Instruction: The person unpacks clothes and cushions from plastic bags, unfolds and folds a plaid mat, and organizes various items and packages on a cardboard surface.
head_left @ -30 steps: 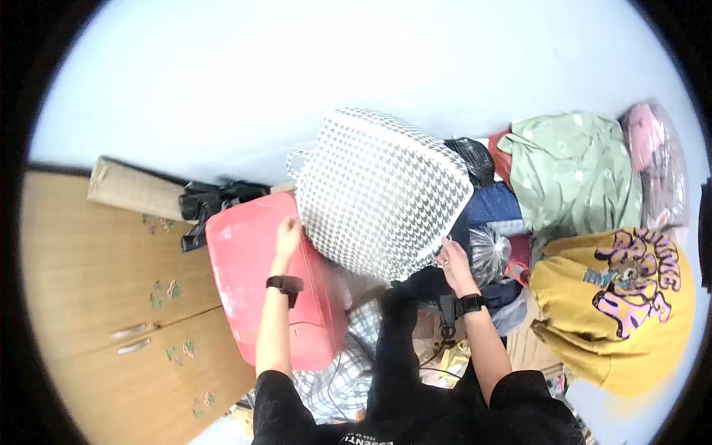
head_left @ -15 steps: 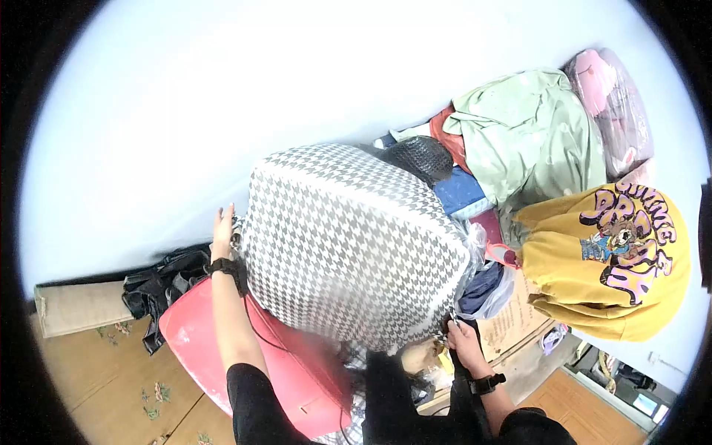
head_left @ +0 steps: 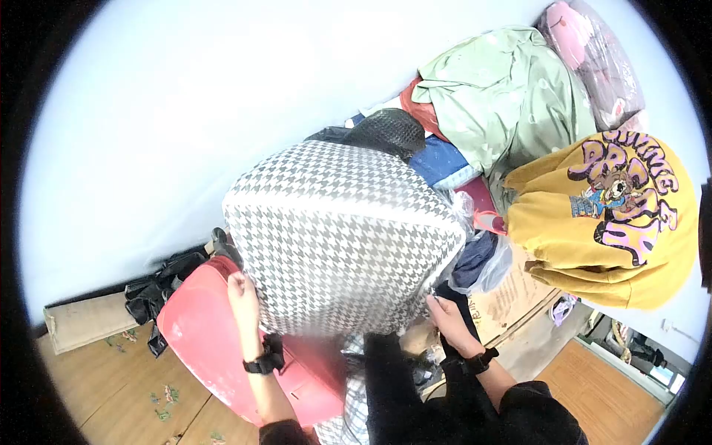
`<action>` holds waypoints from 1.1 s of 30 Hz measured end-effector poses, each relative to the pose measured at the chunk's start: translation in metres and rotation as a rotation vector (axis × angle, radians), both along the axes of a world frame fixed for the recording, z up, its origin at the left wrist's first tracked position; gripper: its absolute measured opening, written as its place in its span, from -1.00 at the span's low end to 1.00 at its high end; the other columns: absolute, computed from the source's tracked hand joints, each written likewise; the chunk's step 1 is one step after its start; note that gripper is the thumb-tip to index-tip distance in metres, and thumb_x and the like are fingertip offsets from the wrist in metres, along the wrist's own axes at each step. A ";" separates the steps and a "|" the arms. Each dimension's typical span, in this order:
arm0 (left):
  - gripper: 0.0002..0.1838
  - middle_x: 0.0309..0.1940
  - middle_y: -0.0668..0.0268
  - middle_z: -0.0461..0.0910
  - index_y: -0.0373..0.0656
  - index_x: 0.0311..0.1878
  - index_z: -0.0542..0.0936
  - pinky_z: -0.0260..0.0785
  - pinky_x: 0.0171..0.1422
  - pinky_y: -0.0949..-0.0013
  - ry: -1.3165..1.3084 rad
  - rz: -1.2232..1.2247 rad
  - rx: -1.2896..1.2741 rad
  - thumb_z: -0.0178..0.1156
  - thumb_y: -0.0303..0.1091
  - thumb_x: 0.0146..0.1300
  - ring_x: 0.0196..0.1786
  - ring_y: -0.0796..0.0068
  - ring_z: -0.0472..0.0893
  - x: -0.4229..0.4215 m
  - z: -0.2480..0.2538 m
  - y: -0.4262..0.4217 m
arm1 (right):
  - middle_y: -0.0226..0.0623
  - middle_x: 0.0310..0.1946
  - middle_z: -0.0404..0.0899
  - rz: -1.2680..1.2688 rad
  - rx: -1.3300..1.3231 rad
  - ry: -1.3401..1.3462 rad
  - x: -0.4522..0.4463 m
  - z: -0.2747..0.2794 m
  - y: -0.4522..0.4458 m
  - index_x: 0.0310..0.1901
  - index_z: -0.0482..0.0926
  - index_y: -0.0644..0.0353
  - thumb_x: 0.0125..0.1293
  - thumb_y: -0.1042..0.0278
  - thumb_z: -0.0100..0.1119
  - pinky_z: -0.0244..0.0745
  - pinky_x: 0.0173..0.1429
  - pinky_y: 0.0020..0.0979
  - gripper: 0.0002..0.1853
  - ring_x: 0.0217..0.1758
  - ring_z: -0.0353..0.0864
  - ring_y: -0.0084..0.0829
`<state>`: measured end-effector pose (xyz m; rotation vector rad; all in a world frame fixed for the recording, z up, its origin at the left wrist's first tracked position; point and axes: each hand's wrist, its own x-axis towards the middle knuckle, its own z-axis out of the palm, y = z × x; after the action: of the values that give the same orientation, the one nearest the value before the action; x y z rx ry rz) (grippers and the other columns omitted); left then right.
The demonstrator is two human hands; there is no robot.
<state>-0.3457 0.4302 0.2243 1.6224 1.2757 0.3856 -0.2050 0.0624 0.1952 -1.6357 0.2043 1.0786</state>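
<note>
A large black-and-white houndstooth bag [head_left: 341, 230] fills the middle of the view, between my two hands. My left hand [head_left: 243, 297] is at its lower left side, fingers closed, above the red suitcase [head_left: 222, 334]; what the fingers hold is hidden. At the bag's lower right corner, my right hand [head_left: 447, 319] is closed in a pinch on the bag's edge. Both wrists wear black straps.
Right of the bag lie a black plastic bag [head_left: 386, 133], green cloth [head_left: 512, 96], a yellow printed garment [head_left: 608, 222] and a cardboard box [head_left: 504, 297]. Black bags [head_left: 159, 289] and a wooden cabinet [head_left: 111, 386] are at the left.
The houndstooth bag has shifted left and lower in view. My left hand went to its far left side with fingers spread, then came down toward its lower left and closed.
</note>
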 end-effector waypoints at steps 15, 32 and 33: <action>-0.75 -0.69 0.55 0.28 -0.22 -0.61 0.41 -0.03 -0.53 0.63 0.218 0.153 -0.378 0.12 -0.48 0.18 -0.58 0.81 0.19 -0.095 0.135 -0.238 | -0.56 -0.58 0.40 0.293 -0.168 -0.144 0.096 0.142 -0.078 -0.44 0.46 0.34 0.30 0.33 0.02 0.25 -0.37 -0.60 -0.76 -0.47 0.28 -0.71; -0.69 -0.71 0.55 0.17 -0.07 -0.60 0.24 -0.17 -0.63 0.62 0.087 -0.301 -0.351 0.02 -0.39 0.27 -0.66 0.81 0.08 0.020 0.066 -0.165 | -0.13 -0.66 0.46 -0.170 -0.282 -0.355 0.072 0.078 -0.118 -0.39 0.51 0.39 0.23 0.18 0.09 0.34 -0.44 -0.41 -0.66 -0.62 0.37 -0.52; -0.72 -0.68 0.45 0.25 -0.11 -0.55 0.31 -0.01 -0.56 0.56 0.139 -0.414 -0.324 0.01 -0.30 0.29 -0.64 0.68 0.20 0.021 0.064 -0.158 | -0.13 -0.68 0.45 -0.174 -0.299 -0.299 0.067 0.074 -0.131 -0.40 0.51 0.39 0.23 0.17 0.08 0.33 -0.45 -0.40 -0.65 -0.63 0.36 -0.51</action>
<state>-0.3245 0.2726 0.2883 1.5983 1.0049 -0.1838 -0.1376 -0.0690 0.2691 -1.9840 0.3146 0.6842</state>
